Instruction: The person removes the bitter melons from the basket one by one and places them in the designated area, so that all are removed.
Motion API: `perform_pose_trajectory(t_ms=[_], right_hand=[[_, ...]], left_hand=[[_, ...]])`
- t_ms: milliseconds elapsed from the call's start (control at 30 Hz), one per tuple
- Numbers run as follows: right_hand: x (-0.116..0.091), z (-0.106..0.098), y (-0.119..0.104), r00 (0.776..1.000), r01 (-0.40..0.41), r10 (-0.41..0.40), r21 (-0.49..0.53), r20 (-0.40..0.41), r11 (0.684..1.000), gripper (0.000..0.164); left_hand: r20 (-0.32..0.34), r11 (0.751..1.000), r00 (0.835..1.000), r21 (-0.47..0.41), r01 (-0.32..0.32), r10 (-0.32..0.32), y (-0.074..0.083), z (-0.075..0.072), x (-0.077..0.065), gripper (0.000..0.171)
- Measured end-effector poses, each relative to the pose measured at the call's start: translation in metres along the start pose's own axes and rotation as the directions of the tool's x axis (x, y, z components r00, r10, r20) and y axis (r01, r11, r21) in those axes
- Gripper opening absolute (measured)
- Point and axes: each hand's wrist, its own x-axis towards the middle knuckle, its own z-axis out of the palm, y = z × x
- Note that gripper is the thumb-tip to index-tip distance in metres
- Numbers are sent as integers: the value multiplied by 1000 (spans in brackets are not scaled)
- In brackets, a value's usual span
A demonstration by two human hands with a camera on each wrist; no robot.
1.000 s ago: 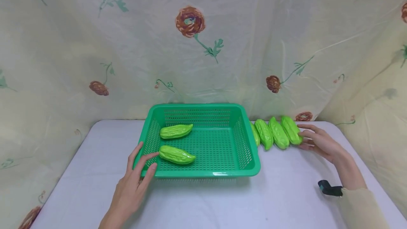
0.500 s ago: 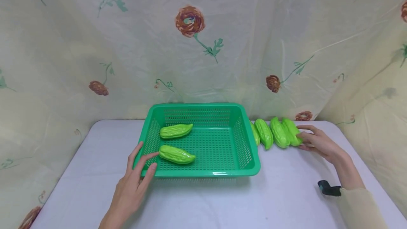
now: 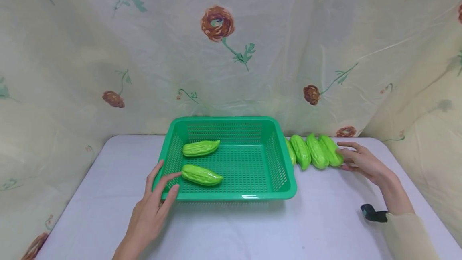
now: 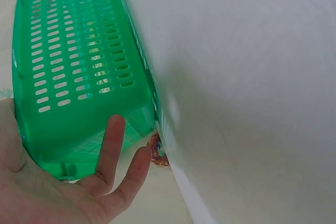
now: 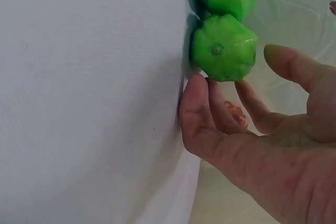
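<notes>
My left hand [image 3: 147,214] rests at the left front corner of a green plastic basket [image 3: 231,196], fingers loosely extended along its rim. In the left wrist view, two of its fingers [image 4: 111,145] lie beside the slotted wall. My right hand [image 3: 368,165] touches the rightmost of several glossy green bitter melons [image 3: 331,151], which lie in a slanted row on the table. From the right wrist view, the fingertips meet that bitter melon's side [image 5: 223,48], while the thumb [image 5: 289,64] stands apart from it. Inside the basket lie two bitter melons, one behind [image 3: 200,148] and one in front [image 3: 201,175].
A white cloth covers the table [image 3: 252,232]. Floral curtain [image 3: 231,83] hangs right behind the basket and at both sides. The basket's right wall partly hides the leftmost bitter melon [image 3: 290,151] of the row. A black strap [image 3: 374,214] sits on the right wrist.
The two rightmost bitter melons in the row have shifted and turned slightly, and now lie closer together. My right hand has stayed against the end one; the left hand keeps its place.
</notes>
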Motion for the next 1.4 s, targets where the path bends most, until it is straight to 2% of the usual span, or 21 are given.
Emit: perform_pose_trajectory(t_ms=[300, 667, 833, 1133, 1400], right_hand=[[-3, -4, -4, 1000, 4, -4, -32, -10, 999, 76], [-3, -8, -25, 989, 136, -140, -76, -46, 988, 65], [-5, 0, -46, 979, 197, -200, -74, -31, 978, 63], [-14, 24, -97, 972, 233, -231, -46, 38, 971, 60], [-20, 53, -142, 950, 282, -276, -20, 149, 959, 56]], left_hand=[[4, 1000, 1000, 3, 0, 0, -1, 2, 0, 34], [-6, 1000, 1000, 6, -11, 11, -3, 2, 1, 34], [-4, 1000, 1000, 6, -9, 9, -2, 1, 1, 34], [4, 1000, 1000, 2, 0, 0, 0, 0, 0, 35], [-6, 1000, 1000, -3, -7, 7, -1, 1, 0, 34]])
